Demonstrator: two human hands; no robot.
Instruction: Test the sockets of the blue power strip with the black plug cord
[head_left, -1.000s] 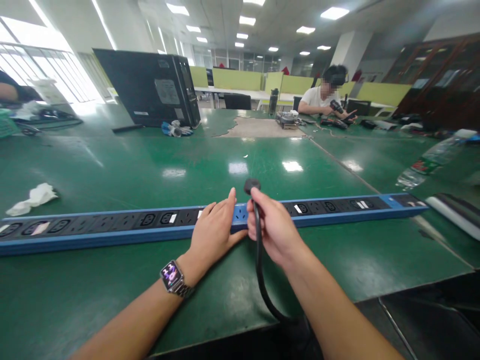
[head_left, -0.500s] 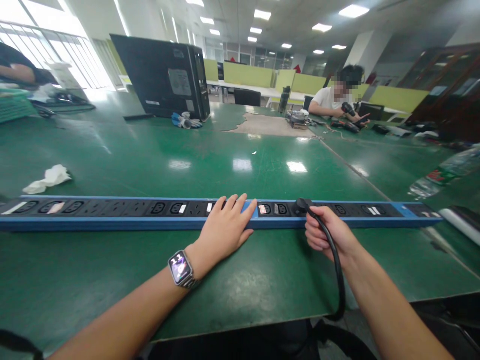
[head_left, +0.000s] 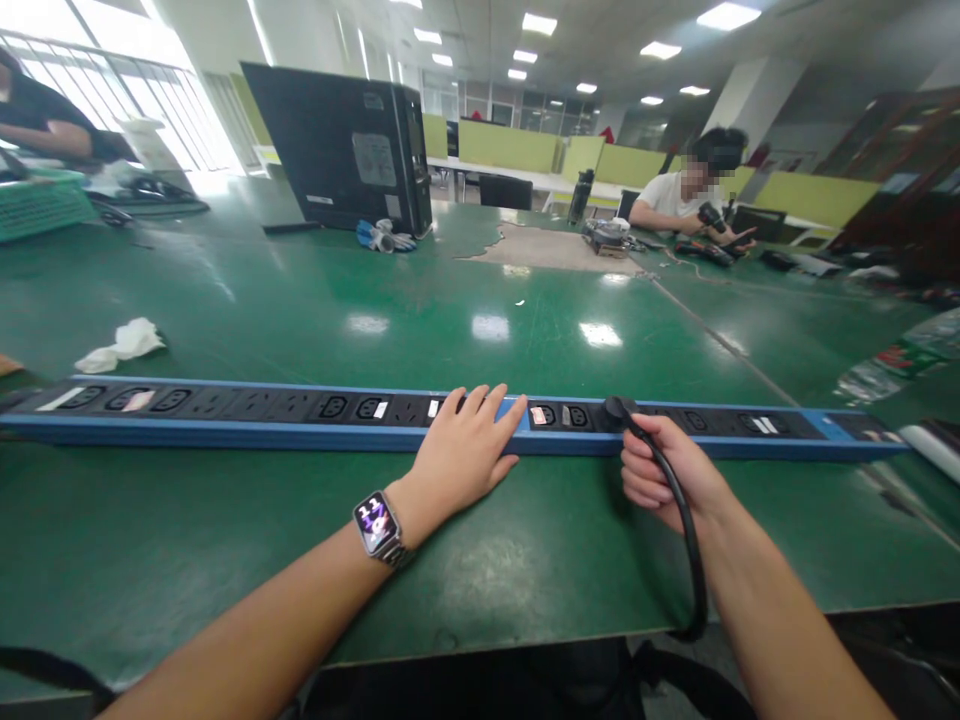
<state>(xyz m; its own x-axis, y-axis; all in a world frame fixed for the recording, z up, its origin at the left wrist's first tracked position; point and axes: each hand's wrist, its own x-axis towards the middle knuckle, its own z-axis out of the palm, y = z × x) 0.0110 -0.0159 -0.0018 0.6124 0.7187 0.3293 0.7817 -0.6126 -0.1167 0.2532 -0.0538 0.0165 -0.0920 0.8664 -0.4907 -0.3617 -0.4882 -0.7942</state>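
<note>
A long blue power strip (head_left: 375, 440) with black sockets lies across the table in front of me. My left hand (head_left: 469, 440) rests flat on its middle, fingers spread. My right hand (head_left: 664, 470) is closed around a black power cord just behind its plug (head_left: 619, 412). The plug sits at a socket on the strip, right of my left hand; how deep it is seated I cannot tell. From my right hand the black cord (head_left: 690, 560) loops down past the table's front edge.
Behind the strip stand a black computer case (head_left: 345, 150) and blue-grey gloves (head_left: 386, 236). Crumpled tissue (head_left: 124, 345) lies at left, a clear plastic bottle (head_left: 900, 355) at right. A green basket (head_left: 41, 205) is far left. Two other people sit at the table's far sides.
The whole view has shifted slightly, so things appear a little further right. Both hands keep their places on the strip and the plug's cord.
</note>
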